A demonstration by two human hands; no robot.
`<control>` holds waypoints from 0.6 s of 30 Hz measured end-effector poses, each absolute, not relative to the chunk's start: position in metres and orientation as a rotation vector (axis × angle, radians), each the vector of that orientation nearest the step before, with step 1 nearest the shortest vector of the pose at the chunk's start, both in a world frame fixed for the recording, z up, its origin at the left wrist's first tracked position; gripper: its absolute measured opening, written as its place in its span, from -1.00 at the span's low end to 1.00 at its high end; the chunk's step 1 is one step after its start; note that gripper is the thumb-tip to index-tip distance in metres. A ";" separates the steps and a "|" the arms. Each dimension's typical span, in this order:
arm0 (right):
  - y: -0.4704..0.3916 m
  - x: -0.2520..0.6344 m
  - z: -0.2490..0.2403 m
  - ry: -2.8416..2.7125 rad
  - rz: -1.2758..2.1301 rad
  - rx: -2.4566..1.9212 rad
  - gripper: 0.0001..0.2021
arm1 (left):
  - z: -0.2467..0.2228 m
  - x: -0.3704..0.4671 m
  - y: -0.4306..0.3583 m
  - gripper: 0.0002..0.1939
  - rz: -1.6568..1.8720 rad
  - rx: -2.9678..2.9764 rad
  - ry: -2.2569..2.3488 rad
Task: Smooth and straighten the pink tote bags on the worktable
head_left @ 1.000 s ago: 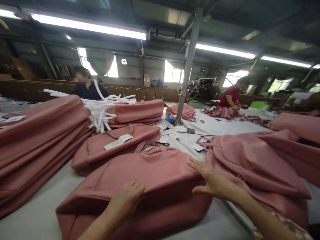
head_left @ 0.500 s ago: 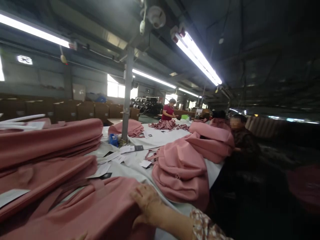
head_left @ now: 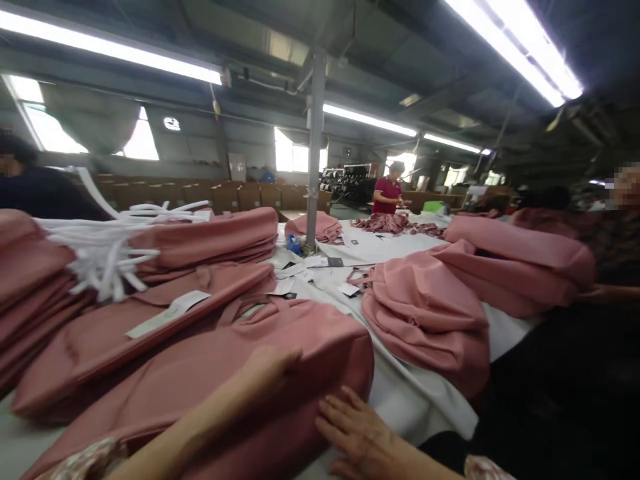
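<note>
The left hand (head_left: 270,373) is back in view, curled over the pink bag (head_left: 280,347); the right hand (head_left: 357,433), fingers spread flat, has dropped to its near side; repositioning appears underway

Left hand (head_left: 267,373): fingertips hidden behind the bag (head_left: 260,360) edge. Right hand (head_left: 357,433): wrist cut by the bottom edge. Tag (head_left: 167,312) print unreadable. Far worker (head_left: 389,195) too small for detail.
</note>
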State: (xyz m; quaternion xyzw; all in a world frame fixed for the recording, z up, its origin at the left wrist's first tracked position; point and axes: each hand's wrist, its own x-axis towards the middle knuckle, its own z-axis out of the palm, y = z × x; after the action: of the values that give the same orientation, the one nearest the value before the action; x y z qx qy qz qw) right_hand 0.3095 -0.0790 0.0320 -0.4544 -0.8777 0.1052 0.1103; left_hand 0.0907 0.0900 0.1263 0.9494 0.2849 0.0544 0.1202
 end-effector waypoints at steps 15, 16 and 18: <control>-0.019 0.294 0.005 -2.340 0.455 -1.507 -0.40 | -0.011 0.081 0.043 -0.39 -0.202 2.823 1.130; -0.017 0.294 0.006 -2.310 0.481 -1.483 -0.39 | -0.011 0.080 0.046 -0.41 -0.165 2.812 1.124; -0.016 0.301 0.005 -2.174 0.541 -1.433 -0.47 | -0.001 0.076 0.052 -0.44 -0.072 2.768 1.080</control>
State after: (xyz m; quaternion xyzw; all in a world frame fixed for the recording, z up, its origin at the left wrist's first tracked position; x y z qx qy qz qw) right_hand 0.3014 -0.0157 0.0053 -0.5231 -0.7938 0.1975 0.2390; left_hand 0.0765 0.0520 -0.0011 0.9280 0.3620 -0.0240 0.0849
